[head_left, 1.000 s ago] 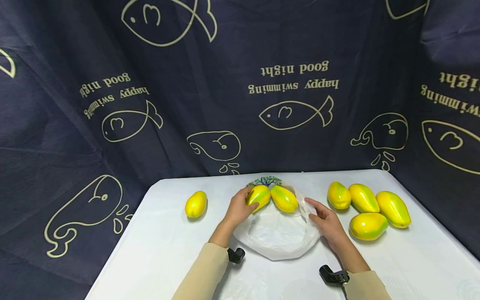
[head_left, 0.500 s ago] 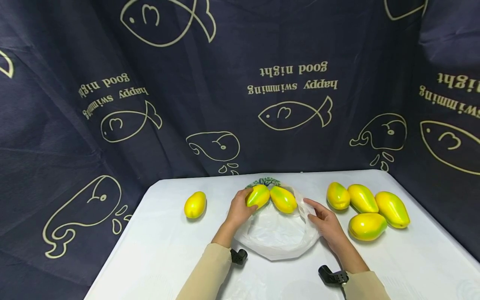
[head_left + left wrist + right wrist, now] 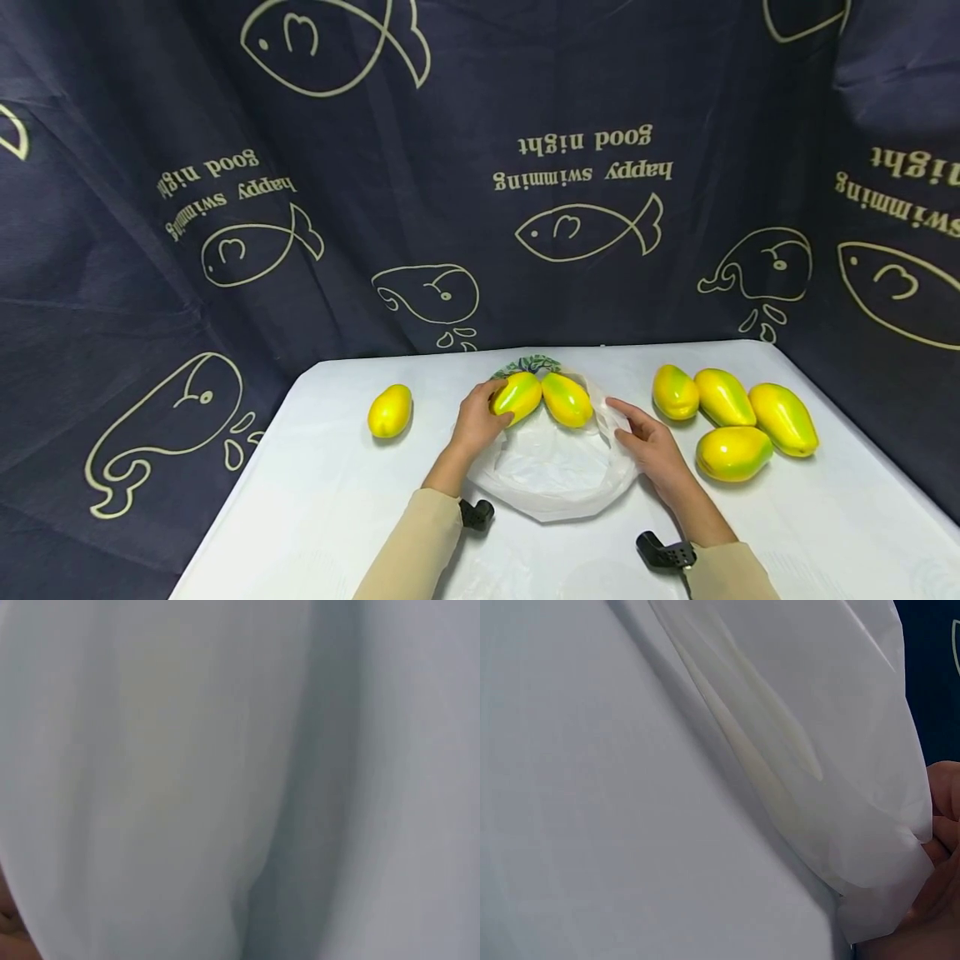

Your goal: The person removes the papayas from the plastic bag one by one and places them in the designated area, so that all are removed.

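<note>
A white plastic bag lies with its mouth spread wide in the middle of the table, a green print showing at its far side. My left hand grips a yellow-green papaya at the bag's far left, thumb on the near side. A second papaya lies beside it against the bag's far wall. On the other side my right hand pinches the bag's right rim between thumb and fingers. Pale bag plastic fills most of the left wrist view. In the right wrist view, the fingers show behind the bag's edge.
Several papayas sit in a cluster to the right of the bag. One more papaya lies alone at the left. A dark curtain with fish drawings hangs behind the white table.
Almost nothing moves. My left forearm has shifted slightly right, the hand still gripping the papaya; the right hand keeps its hold on the bag's rim.
</note>
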A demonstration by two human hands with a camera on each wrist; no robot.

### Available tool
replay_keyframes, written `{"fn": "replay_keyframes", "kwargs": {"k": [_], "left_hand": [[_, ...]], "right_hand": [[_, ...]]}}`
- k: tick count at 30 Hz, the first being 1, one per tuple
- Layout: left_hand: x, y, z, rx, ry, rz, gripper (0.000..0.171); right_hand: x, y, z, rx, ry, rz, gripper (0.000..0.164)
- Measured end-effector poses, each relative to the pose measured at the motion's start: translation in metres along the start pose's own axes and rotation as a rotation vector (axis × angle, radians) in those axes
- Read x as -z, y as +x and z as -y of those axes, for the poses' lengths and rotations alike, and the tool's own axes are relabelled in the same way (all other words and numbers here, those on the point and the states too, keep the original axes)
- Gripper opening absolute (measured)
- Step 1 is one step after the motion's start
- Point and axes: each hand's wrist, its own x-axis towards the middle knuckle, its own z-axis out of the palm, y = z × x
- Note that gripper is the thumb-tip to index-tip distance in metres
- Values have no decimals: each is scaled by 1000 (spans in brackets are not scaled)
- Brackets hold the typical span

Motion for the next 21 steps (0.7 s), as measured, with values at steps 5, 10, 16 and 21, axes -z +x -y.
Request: {"fn": "replay_keyframes", "kwargs": {"k": [5, 10, 16, 21], "left_hand": [[1, 0, -1, 13, -30, 5, 54], [3, -1, -2, 24, -52, 3, 55], [8, -4, -2, 36, -93, 19, 55], [17, -5, -2, 34, -168, 19, 55]], "right_hand": [[1, -1, 0, 3, -1, -1, 55], [0, 0, 0, 13, -4, -5, 54], [-1, 1, -3, -11, -13, -8, 54], [-1, 3, -4, 9, -20, -7, 54]]}}
